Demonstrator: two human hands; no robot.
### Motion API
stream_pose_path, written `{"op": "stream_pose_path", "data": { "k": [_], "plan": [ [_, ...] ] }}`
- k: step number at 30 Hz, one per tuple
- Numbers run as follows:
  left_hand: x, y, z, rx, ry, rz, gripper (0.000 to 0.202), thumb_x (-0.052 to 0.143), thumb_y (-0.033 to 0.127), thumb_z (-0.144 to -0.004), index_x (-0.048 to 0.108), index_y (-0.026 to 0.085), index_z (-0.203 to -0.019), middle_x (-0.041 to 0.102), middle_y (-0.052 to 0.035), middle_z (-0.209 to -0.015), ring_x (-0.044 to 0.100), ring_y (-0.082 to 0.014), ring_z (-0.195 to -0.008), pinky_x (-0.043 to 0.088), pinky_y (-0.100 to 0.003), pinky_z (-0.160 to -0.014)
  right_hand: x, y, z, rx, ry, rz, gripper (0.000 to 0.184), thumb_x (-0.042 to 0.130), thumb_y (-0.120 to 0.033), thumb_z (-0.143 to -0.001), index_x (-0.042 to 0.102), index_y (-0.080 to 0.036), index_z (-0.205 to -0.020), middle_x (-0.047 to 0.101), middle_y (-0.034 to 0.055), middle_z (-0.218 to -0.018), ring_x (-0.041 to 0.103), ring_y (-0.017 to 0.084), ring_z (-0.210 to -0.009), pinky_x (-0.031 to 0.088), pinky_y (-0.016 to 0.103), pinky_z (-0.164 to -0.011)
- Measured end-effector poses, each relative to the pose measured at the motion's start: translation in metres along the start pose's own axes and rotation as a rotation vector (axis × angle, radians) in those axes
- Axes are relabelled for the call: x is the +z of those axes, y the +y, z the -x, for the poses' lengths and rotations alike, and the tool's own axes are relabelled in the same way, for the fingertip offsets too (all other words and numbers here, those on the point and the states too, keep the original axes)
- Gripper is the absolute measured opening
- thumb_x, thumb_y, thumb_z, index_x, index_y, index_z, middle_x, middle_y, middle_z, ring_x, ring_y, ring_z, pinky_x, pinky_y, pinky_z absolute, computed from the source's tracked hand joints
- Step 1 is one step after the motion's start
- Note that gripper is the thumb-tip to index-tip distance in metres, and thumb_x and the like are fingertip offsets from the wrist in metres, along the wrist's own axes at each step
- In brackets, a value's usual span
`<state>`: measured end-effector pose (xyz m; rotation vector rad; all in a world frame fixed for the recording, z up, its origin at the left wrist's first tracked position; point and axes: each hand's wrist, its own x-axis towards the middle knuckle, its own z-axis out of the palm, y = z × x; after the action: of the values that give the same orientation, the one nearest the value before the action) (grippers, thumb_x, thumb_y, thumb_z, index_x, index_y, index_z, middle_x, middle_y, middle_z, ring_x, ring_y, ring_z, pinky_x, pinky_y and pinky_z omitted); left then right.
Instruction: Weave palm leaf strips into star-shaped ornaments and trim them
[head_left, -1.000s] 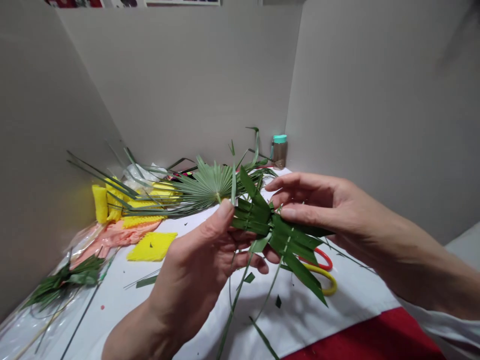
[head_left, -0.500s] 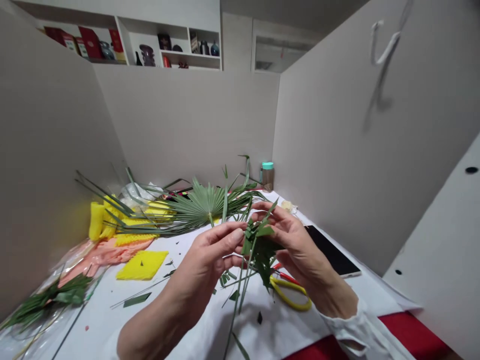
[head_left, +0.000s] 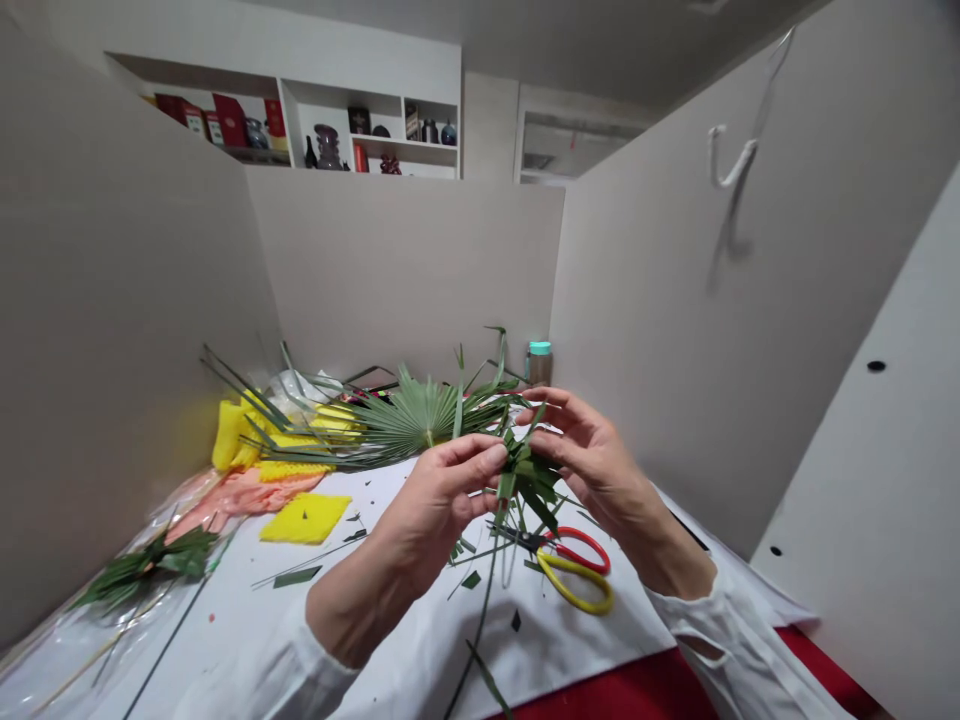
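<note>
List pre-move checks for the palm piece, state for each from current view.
1. Hands on the woven palm-strip piece: left hand and right hand both at it: ok.
2. Scissors within reach: lying just below the right hand, red and yellow handles: ok.
3. Scissors area free of scraps: green palm offcuts lie close by: not ok.
4. Weave tightness: fingers hide the middle: cannot tell.
5. Spare fan palm leaf available: lying beyond the hands: ok.

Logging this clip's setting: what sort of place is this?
Likely a home craft corner: a white-covered table strewn with cut palm-leaf strips and a fan palm leaf, red-and-yellow-handled scissors, and a wall shelf of ornaments above.
</note>
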<state>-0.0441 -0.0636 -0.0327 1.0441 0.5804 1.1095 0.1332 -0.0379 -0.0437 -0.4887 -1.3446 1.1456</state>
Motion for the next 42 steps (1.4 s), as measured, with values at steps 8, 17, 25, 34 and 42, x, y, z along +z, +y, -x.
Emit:
{"op": "stream_pose_path", "data": {
  "k": [8,17,25,34,42],
  "plan": [
    [0.005,-0.001,0.006,0.029,-0.105,0.067,0.017,0.078,0.030,-0.081,0.074,0.014,-0.085,0.059,-0.0036,-0.087,0.053,-0.0122,-0.077,0.048,-0.025,-0.071,0.012,-0.011,0.000,-0.097,0.019,-0.063,0.043,0.085,-0.020,-0.074,0.065,-0.021,-0.111,0.069,-0.0005,-0.096,0.064,0.013,-0.074,0.055,0.027,-0.067],
    [0.013,-0.001,0.013,-0.028,-0.131,0.207,0.022,0.078,0.030,-0.080,0.073,0.019,-0.097,0.068,-0.0051,-0.089,0.062,-0.0150,-0.077,0.052,-0.030,-0.077,0.019,-0.010,0.001,-0.134,0.062,-0.153,0.044,0.086,-0.017,-0.073,0.068,-0.030,-0.111,0.068,-0.0039,-0.092,0.063,0.009,-0.071,0.055,0.019,-0.064],
    [0.012,-0.015,0.019,-0.108,-0.084,0.309,0.017,0.076,0.026,-0.082,0.072,0.014,-0.094,0.073,-0.0116,-0.097,0.068,-0.0210,-0.090,0.053,-0.036,-0.086,0.027,-0.014,0.006,-0.057,0.076,-0.287,0.051,0.091,-0.019,-0.063,0.069,-0.029,-0.108,0.064,-0.0059,-0.089,0.060,0.007,-0.065,0.054,0.015,-0.057],
    [0.021,-0.033,0.023,-0.129,-0.096,0.427,0.025,0.081,0.015,-0.076,0.071,0.015,-0.099,0.068,-0.0034,-0.089,0.063,-0.0120,-0.077,0.050,-0.025,-0.073,0.027,-0.006,0.012,-0.063,0.061,-0.320,0.045,0.092,-0.026,-0.064,0.072,-0.028,-0.105,0.061,-0.0051,-0.086,0.056,0.007,-0.066,0.052,0.014,-0.060],
    [0.023,-0.033,0.021,-0.131,-0.083,0.495,0.021,0.080,0.008,-0.076,0.075,0.012,-0.095,0.064,-0.0013,-0.086,0.055,-0.0030,-0.064,0.042,-0.013,-0.054,0.023,0.005,0.009,-0.091,-0.011,-0.320,0.043,0.093,-0.030,-0.064,0.074,-0.032,-0.102,0.060,-0.0043,-0.081,0.054,0.011,-0.064,0.053,0.020,-0.060]
  ]
}}
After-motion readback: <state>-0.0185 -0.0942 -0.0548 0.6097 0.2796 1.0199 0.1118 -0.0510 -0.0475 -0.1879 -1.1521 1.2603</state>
